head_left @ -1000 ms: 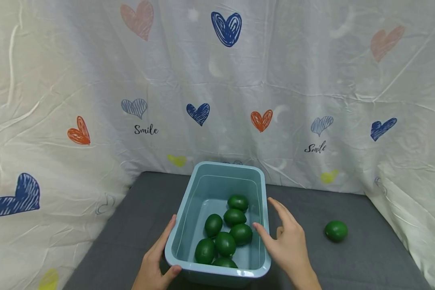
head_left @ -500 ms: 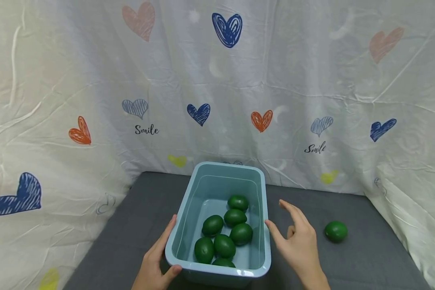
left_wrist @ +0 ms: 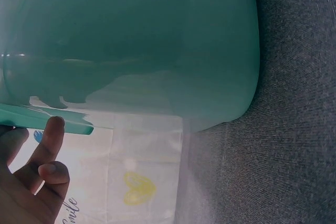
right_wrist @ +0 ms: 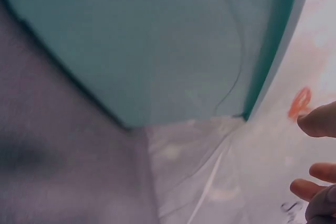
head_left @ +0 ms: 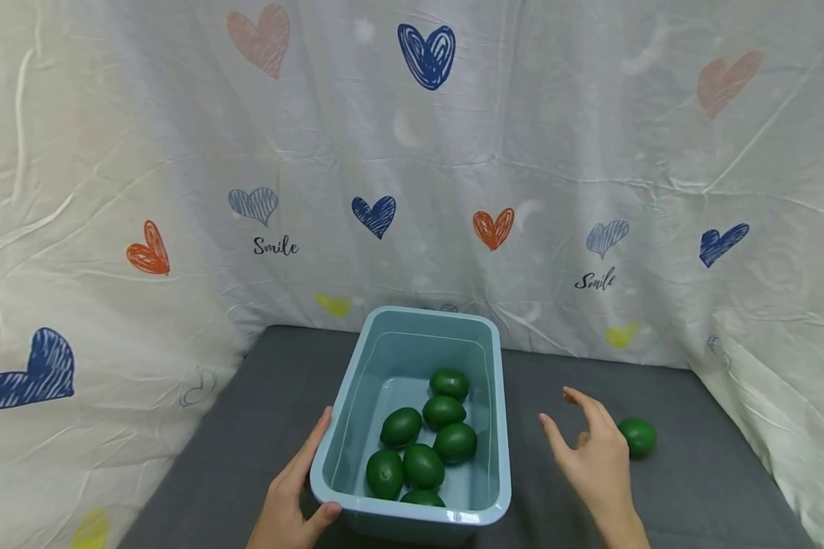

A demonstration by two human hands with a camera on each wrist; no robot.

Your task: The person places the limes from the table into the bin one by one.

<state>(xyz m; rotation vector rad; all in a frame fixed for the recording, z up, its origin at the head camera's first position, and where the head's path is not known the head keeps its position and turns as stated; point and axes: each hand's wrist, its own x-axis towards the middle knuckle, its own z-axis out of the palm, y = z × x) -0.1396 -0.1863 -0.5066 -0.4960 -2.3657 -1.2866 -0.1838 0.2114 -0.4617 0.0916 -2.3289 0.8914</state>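
Bin: your light-blue bin (head_left: 494,427) sits on the grey tabletop (head_left: 261,412), long axis running from you toward the heart-print curtain (head_left: 412,191), open side up.
Left hand: your left hand (head_left: 290,496) grips the bin's near-left corner, thumb curled over the rim and fingers along the outer wall (the left wrist view shows fingertips (left_wrist: 54,129) at the rim).
Right hand: your right hand (head_left: 593,457) hovers right of the bin, fingers loosely spread, holding nothing.
Loose lime: one green lime (head_left: 638,437) lies right of the bin, just beyond that hand.
Inside the bin: seven limes (head_left: 422,465) clustered toward its near end.
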